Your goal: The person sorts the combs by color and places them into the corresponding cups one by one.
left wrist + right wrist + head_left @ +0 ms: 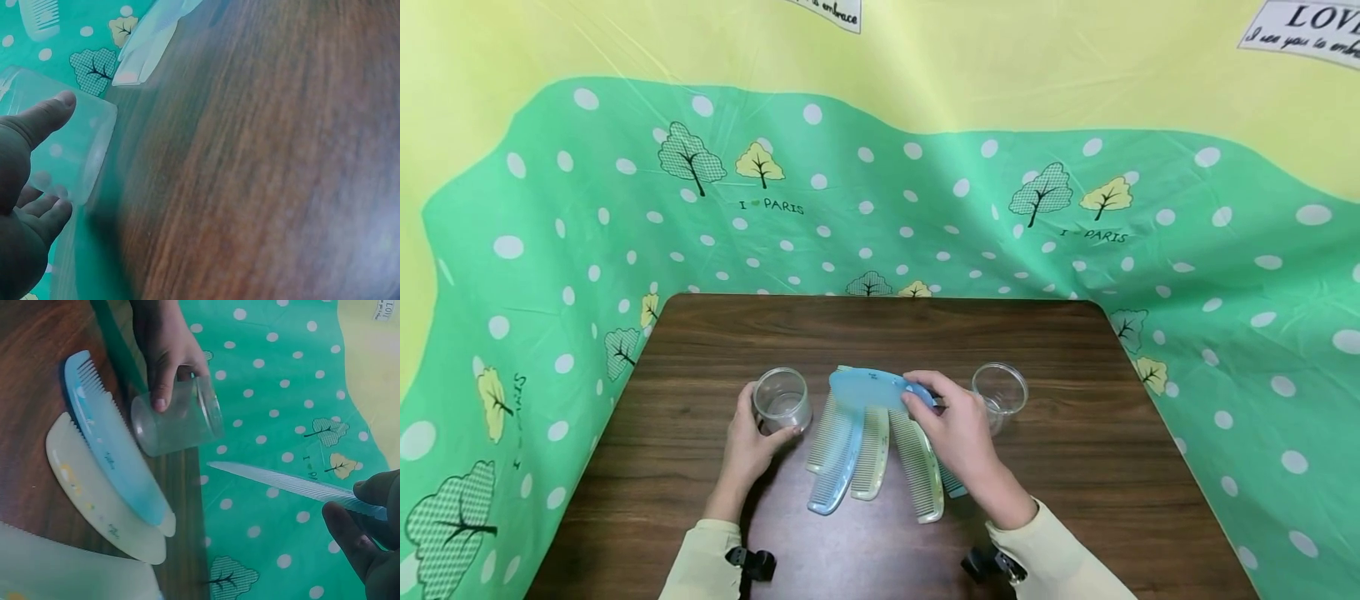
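Backdrop cloth [925, 208] reads "I PARIS" beside printed trees.

Wooden table [1075, 467] bears combs [868, 454] and two cups [781, 400].

4 combs [868, 450] lie fanned on the table [1075, 467] near a second cup [1000, 392].

A staged recording corner rather than a lived-in room: a small dark wooden counter [1075, 467] ringed on its far and side edges by a green-and-yellow polka-dot printed backdrop cloth [925, 208].
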The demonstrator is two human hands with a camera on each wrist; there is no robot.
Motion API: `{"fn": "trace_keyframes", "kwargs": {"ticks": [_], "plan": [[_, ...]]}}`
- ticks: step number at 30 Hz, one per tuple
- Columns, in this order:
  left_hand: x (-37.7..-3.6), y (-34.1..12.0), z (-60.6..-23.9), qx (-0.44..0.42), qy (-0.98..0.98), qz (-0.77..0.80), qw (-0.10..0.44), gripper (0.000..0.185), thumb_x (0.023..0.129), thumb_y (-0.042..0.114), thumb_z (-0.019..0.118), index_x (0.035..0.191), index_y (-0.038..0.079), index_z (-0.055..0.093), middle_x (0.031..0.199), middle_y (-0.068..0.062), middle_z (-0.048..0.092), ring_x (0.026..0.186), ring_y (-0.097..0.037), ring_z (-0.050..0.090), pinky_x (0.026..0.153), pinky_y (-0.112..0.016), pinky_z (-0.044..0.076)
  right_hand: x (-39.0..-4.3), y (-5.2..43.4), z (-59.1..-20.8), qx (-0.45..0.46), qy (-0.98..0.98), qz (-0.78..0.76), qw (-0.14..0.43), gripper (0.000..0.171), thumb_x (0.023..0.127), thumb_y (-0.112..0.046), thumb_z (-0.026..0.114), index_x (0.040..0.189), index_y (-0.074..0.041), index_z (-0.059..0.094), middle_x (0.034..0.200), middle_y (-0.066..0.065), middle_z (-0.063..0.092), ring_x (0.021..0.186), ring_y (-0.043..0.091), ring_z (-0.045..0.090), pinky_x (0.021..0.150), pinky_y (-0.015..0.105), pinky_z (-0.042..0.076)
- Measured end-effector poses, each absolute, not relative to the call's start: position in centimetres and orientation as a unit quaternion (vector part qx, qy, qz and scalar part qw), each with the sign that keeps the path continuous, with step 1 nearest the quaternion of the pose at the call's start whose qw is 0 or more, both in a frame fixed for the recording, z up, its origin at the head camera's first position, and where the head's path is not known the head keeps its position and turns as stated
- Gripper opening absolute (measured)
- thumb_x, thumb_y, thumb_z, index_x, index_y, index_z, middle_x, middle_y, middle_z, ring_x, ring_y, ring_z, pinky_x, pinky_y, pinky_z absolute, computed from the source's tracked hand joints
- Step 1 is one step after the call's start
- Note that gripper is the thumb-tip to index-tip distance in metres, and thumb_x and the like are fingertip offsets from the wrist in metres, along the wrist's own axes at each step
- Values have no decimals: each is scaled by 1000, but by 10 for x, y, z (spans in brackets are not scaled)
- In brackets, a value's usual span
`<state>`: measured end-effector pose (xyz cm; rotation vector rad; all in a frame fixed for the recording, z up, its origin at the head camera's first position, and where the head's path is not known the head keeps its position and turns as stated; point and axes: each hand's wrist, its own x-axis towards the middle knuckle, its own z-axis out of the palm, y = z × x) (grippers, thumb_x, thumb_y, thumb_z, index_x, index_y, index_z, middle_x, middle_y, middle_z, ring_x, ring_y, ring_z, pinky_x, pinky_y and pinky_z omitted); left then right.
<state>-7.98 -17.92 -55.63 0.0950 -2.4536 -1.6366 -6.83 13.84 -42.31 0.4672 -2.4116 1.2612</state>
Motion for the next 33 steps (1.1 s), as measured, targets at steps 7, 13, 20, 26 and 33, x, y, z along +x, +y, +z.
{"fn": "trace_keyframes", "kwargs": {"ticks": [7, 13, 20, 26, 33], "plan": [[-81, -179, -557, 28, -823, -559, 90, 101, 68, 2, 94, 150, 8, 36, 144, -20, 55, 136, -40, 53, 112, -56, 46, -79, 130, -407, 183, -851, 454, 187, 21, 93, -14, 78, 114, -12, 75, 101, 9, 79, 85, 21, 77, 67, 23, 63], [-81, -180, -557, 27, -823, -561, 85, 99, 70, 2, 94, 150, 9, 36, 144, -18, 54, 137, -39, 52, 112, -55, 47, -84, 123, -397, 193, -853, 444, 197, 21, 93, -15, 78, 114, -13, 76, 102, 8, 79, 88, 19, 77, 69, 26, 64], [-80, -181, -556, 28, -825, -559, 86, 99, 70, 2, 94, 150, 10, 36, 145, -18, 54, 137, -39, 52, 111, -56, 47, -87, 114, -389, 205, -845, 456, 190, 22, 95, -15, 75, 116, -12, 75, 100, 9, 79, 86, 18, 77, 70, 25, 64], [-81, -179, -556, 29, -823, -560, 86, 101, 70, 0, 93, 151, 6, 34, 146, -21, 53, 139, -39, 51, 112, -53, 46, -92, 104, -385, 212, -834, 487, 148, 22, 96, -14, 73, 117, -8, 73, 91, 8, 77, 70, 10, 73, 63, 21, 62], [-78, -178, -554, 28, -826, -558, 79, 99, 72, 1, 92, 151, 9, 34, 146, -20, 53, 138, -40, 51, 109, -56, 48, -100, 92, -392, 213, -829, 501, 126, 21, 96, -11, 73, 117, -8, 73, 86, 8, 76, 63, 6, 70, 58, 22, 60]]}}
